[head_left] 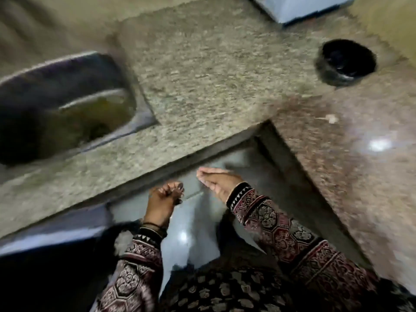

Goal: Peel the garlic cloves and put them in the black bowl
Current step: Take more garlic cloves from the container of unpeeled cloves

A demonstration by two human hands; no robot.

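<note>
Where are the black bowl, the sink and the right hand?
bowl [324,72]: head view, outer wall on its left side.
sink [141,120]: head view, rim at its front right corner.
right hand [219,182]: head view, middle of the hand, fingers straight.

Granite counter [202,70] w/ steel sink [45,91], grey floor [191,233].

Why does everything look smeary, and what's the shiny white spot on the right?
Head view: motion blur smears the counter, sink and black bowl; the white spot is light glaring off the polished counter; a smaller glint shows on the floor.
</note>
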